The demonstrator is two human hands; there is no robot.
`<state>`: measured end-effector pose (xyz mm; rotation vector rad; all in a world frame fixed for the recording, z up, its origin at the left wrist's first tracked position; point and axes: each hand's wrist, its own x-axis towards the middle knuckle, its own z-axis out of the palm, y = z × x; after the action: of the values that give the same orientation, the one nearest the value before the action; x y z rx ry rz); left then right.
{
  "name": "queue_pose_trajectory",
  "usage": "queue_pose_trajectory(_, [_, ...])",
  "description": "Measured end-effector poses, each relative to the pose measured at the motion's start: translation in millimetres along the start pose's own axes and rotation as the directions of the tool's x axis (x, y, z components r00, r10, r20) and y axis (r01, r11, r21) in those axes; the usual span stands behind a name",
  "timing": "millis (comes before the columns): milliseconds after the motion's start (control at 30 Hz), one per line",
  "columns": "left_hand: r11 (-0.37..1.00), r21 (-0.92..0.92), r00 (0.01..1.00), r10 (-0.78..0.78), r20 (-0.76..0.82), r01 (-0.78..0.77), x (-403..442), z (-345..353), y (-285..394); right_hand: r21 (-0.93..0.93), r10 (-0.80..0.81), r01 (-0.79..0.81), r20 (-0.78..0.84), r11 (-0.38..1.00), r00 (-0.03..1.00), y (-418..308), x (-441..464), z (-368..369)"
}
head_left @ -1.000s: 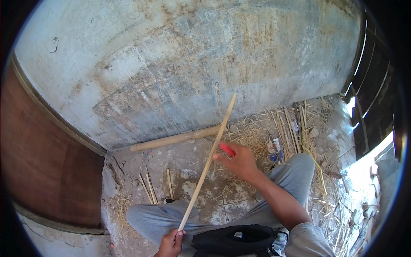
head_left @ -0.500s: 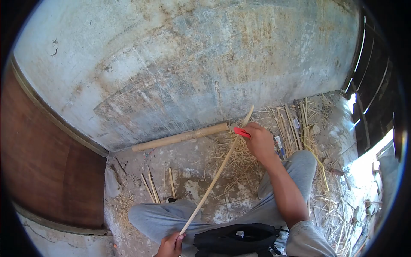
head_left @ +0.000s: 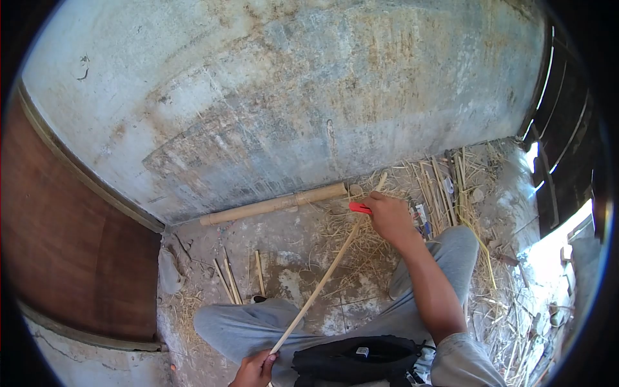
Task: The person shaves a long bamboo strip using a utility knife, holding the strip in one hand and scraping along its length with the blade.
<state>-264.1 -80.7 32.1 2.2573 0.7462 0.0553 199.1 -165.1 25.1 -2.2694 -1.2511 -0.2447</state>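
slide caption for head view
Left hand grips a long pale strip; right hand holds a red tool near its far end.

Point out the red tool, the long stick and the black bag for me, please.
Red tool (head_left: 360, 208): head view, on its exposed red part.
Long stick (head_left: 333, 263): head view, about midway along its visible length.
Black bag (head_left: 351, 368): head view, on the dark fabric near its middle.

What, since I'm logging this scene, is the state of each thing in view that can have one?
Pale strip: slanted, lower end gripped.
Left hand: closed on the strip.
Red tool: held, contact with strip unclear.
Right hand: closed on red tool.
Thick pole: lying along the wall.
Black bag: open or shut unclear.
Straw-like scraps: loose, scattered on the floor.
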Motion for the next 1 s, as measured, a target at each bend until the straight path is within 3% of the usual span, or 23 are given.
queue_pose_trajectory(300, [0.999,0.024,0.998,-0.025,0.058,0.023,5.5,-4.7,6.3,-0.023,0.073,-0.071,0.143,0.997,0.987,4.4,-2.9,0.6])
queue_pose_trajectory(467, [1.000,0.019,0.999,-0.026,0.042,0.025,5.7,-3.0,4.8,-0.071,0.205,-0.193,0.255,0.979,0.945,-1.5,0.1,-6.8])
queue_pose_trajectory(900, [1.000,-0.001,0.999,-0.005,0.037,0.005,8.2,-1.4,0.6,-0.190,0.269,-0.223,0.270,0.956,0.924,5.9,0.3,1.3])
queue_pose_trajectory(1000, [0.997,0.005,0.988,-0.075,0.136,0.075,10.1,-5.8,4.2,-0.161,0.269,-0.235,0.244,0.959,0.932,4.8,1.4,0.4])
